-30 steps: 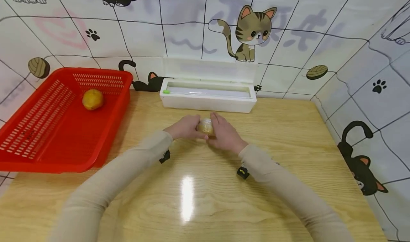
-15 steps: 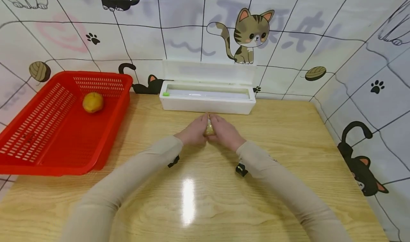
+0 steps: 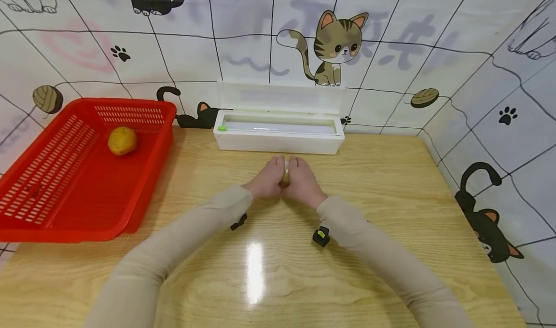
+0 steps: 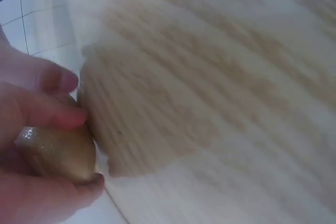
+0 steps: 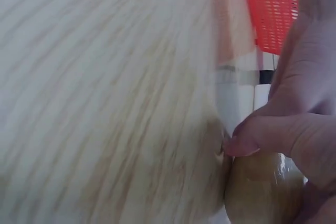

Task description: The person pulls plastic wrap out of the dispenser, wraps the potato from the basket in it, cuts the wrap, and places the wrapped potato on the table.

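Note:
Between my two hands, at the middle of the table, is a yellow round fruit (image 3: 285, 177) with a shiny clear film over it. Only a narrow strip of it shows in the head view. My left hand (image 3: 269, 178) grips it from the left, and my right hand (image 3: 303, 182) from the right, thumbs side by side. In the left wrist view, the left fingers and thumb curl round the glossy fruit (image 4: 65, 153). From the right wrist, the right thumb presses on top of the fruit (image 5: 262, 184), close to the table surface.
Behind the hands stands a long white box (image 3: 278, 143), its lid raised, with a green tab (image 3: 222, 128) at its left end. On the left is a red plastic basket (image 3: 149, 183) holding another yellow fruit (image 3: 122, 141). Cat-patterned walls edge the wooden table (image 3: 369, 183).
My left hand has moved right, and both hands have closed together over the fruit, so less of it shows. The box and basket stay put; the view shifts slightly.

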{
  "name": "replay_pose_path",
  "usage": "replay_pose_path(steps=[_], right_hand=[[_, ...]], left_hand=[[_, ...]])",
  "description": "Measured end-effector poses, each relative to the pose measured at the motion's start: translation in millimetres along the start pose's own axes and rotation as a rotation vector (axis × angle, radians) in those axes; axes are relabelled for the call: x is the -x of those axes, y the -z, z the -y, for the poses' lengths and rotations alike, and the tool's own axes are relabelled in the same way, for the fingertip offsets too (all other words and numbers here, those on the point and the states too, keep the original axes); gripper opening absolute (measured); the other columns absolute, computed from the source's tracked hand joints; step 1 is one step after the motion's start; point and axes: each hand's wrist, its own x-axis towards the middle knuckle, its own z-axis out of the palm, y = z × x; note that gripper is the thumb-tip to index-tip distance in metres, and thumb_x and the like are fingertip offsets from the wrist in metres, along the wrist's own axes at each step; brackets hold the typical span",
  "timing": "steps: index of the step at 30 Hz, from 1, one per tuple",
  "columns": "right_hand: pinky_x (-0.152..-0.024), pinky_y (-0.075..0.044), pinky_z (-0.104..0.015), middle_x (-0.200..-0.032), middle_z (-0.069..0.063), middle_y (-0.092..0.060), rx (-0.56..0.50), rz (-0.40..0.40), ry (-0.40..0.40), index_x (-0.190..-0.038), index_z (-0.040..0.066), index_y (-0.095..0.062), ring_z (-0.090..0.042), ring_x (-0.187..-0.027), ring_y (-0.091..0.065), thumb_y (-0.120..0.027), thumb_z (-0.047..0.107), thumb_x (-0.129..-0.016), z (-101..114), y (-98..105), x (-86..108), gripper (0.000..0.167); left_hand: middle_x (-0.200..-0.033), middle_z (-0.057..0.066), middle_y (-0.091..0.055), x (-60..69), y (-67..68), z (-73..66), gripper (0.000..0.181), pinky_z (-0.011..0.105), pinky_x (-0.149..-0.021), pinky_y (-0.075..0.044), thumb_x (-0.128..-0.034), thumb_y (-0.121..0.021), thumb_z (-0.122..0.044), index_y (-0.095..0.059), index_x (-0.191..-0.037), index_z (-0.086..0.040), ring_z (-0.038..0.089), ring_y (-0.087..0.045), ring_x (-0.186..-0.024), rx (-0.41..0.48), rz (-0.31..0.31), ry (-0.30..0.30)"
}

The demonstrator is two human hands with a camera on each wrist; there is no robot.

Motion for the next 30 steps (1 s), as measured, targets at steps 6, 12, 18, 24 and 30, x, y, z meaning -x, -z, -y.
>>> replay_pose_path(steps=[6, 12, 18, 24, 30], right_hand=[[-0.109, -0.028, -0.049, -0.128, -0.035, -0.044, 0.109, 0.004, 0.034, -0.129, -0.02, -0.037, -0.046, -0.124, -0.039, -0.076, 0.015, -0.074, 2, 2, -2.9, 0.077], [-0.112, -0.022, -0.046, -0.15, -0.031, -0.022, -0.226, 0.155, 0.027, -0.146, -0.014, -0.011, -0.04, -0.137, -0.026, -0.07, 0.009, -0.077, -16, 12, -5.9, 0.095], [-0.103, -0.035, -0.044, -0.145, -0.028, -0.028, -0.527, 0.191, 0.008, -0.149, -0.011, -0.002, -0.034, -0.121, -0.042, -0.069, -0.001, -0.075, -36, 6, -7.3, 0.1], [-0.103, -0.037, -0.045, -0.141, -0.031, -0.037, -0.19, 0.125, 0.056, -0.146, -0.015, -0.014, -0.038, -0.123, -0.045, -0.078, 0.009, -0.072, -28, 7, -9.9, 0.1], [-0.089, -0.049, -0.045, -0.128, -0.03, -0.051, 0.37, 0.016, 0.1, -0.136, -0.014, -0.037, -0.039, -0.113, -0.055, -0.077, 0.025, -0.081, -6, 8, 1.7, 0.079]], left_hand=[[-0.115, 0.023, -0.043, 1.0, 5.0, -4.8, 0.058, 0.041, -0.103, -0.035, -0.077, -0.068, 0.004, -0.035, -0.125, 0.012, 0.033, -0.042, -0.11, -0.058, 0.023, -0.029], [-0.153, 0.033, 0.005, 2.9, 1.6, 1.9, 0.101, 0.045, -0.111, -0.022, -0.0747, -0.067, 0.006, 0.003, -0.148, 0.01, 0.044, -0.016, -0.14, -0.025, 0.006, -0.032], [-0.147, 0.035, -0.019, 4.7, -7.0, 5.0, 0.082, 0.049, -0.108, -0.029, -0.0832, -0.067, -0.002, -0.014, -0.145, 0.012, 0.046, -0.027, -0.134, -0.008, -0.076, -0.114], [-0.139, 0.03, -0.034, 3.6, -5.3, 2.3, 0.074, 0.043, -0.108, -0.031, -0.0882, -0.067, -0.01, -0.022, -0.142, 0.014, 0.039, -0.035, -0.13, -0.057, -0.064, -0.083], [-0.143, 0.03, -0.032, -4.6, -0.3, 5.9, 0.074, 0.039, -0.113, -0.02, -0.0911, -0.066, -0.015, -0.022, -0.142, 0.014, 0.038, -0.031, -0.135, -0.106, 0.025, -0.098]])
